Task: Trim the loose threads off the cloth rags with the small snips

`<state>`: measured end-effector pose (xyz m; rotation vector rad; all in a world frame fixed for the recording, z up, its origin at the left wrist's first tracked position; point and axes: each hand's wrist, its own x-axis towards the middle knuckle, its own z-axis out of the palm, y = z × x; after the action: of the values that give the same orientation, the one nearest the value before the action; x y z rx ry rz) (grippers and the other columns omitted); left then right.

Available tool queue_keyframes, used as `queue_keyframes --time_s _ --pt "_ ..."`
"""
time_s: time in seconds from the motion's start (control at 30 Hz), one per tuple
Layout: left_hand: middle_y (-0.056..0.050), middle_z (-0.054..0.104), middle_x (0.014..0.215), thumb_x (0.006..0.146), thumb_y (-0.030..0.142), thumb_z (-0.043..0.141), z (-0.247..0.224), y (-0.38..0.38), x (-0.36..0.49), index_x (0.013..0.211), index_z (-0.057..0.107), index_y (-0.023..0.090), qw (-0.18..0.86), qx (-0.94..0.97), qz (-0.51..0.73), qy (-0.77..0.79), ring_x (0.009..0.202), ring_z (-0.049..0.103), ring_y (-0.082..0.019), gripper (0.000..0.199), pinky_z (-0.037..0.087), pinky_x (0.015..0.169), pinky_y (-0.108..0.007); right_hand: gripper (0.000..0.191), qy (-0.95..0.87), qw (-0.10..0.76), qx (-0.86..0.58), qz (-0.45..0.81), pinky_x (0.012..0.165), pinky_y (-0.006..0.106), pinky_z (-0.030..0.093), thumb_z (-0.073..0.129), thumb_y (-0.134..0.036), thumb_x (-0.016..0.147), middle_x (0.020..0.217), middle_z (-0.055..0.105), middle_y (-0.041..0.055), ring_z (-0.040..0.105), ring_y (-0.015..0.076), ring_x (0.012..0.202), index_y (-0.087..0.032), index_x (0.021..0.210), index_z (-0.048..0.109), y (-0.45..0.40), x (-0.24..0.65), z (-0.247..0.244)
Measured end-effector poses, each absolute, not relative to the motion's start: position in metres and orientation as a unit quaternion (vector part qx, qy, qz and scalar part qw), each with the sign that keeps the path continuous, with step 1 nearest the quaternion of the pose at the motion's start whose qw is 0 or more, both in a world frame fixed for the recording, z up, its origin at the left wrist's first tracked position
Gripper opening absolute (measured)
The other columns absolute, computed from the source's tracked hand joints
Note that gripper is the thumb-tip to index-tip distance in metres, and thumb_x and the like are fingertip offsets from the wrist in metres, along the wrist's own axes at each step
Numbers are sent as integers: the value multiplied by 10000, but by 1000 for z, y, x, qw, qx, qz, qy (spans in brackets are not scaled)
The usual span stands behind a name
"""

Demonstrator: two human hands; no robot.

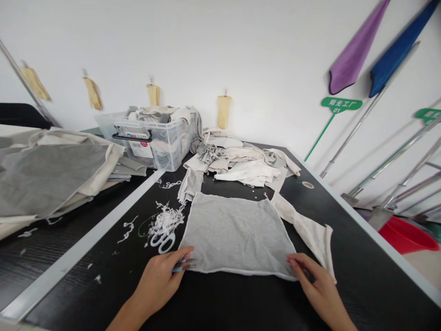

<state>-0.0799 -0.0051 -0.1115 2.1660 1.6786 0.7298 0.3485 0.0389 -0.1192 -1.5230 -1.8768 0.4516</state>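
Observation:
A grey cloth (pixel 237 234) lies spread on the black table in front of me, slightly wrinkled, with a pale edge towards me. My left hand (pixel 160 276) is at its near left corner, fingers closed around small blue thread snips (pixel 178 266); their tips are blurred over the cloth. At the near right corner, my right hand (pixel 315 282) pinches the cloth's edge between thumb and fingers. Scissors with pale blue handles (pixel 166 242) lie just beyond my left hand, partly under a heap of white thread scraps (pixel 167 220). A cream cloth (pixel 306 225) rests along the right side.
Behind is a pile of crumpled grey and white cloths (pixel 248 161). A clear plastic box (pixel 172 142) full of cloths stands at the back left; stacked cloths (pixel 51 170) lie left. A tape roll (pixel 308 185) sits near the right edge. Beyond it are poles and a red basin (pixel 406 234).

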Motion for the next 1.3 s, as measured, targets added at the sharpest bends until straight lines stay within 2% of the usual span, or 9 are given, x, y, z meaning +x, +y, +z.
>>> queue_keyframes --time_s 0.17,0.47,0.73,0.93,1.0,1.07,1.17,1.3 --pt "19 770 1040 881 144 487 -113 -5 -80 1246 621 308 153 753 266 582 874 745 -156 422 581 797 -234 268 -732 328 -574 164 761 278 584 549 -437 951 920 734 56 713 214 844 -217 965 702 37 347 -120" --pt "24 753 1133 921 232 520 -116 -3 -79 1216 632 332 117 754 256 594 950 738 -181 331 591 841 -280 264 -744 326 -566 140 774 286 592 536 -423 959 941 738 66 718 218 851 -222 968 707 36 345 -118" --pt "1 734 1162 949 292 521 -112 -4 -77 1219 629 316 97 762 250 589 974 730 -181 292 599 838 -265 276 -744 337 -563 123 771 300 592 520 -425 968 956 742 82 716 224 854 -220 964 704 35 347 -120" --pt "-20 719 1210 977 402 516 -110 -7 -78 1273 611 320 80 773 238 582 1055 710 -193 322 578 940 -304 236 -749 335 -559 119 757 299 590 532 -390 971 950 727 69 705 209 838 -223 982 697 34 348 -122" --pt "-12 717 1224 973 441 521 -110 -8 -80 1287 609 333 61 776 235 581 1079 704 -196 343 582 939 -306 221 -760 333 -547 110 793 316 596 557 -385 959 997 719 79 704 218 889 -223 1006 700 33 348 -120" --pt "-1 722 1222 971 458 520 -109 -10 -82 1288 615 345 36 784 236 573 1084 704 -194 350 588 921 -288 247 -783 315 -525 108 910 362 584 606 -391 931 1123 698 101 685 243 1032 -227 1092 697 30 346 -117" --pt "13 720 1234 952 482 548 -110 -20 -85 1328 591 378 -14 799 224 558 1100 700 -200 392 592 903 -271 424 -814 252 -509 123 1077 454 502 666 -421 891 1331 619 118 596 278 1244 -250 1279 643 26 343 -116" --pt "4 740 1182 924 506 579 -123 -42 -97 1354 573 398 -85 822 195 528 1018 729 -218 444 613 828 -270 539 -816 185 -525 153 1145 502 432 670 -457 884 1447 543 105 519 288 1344 -282 1386 578 25 340 -121"
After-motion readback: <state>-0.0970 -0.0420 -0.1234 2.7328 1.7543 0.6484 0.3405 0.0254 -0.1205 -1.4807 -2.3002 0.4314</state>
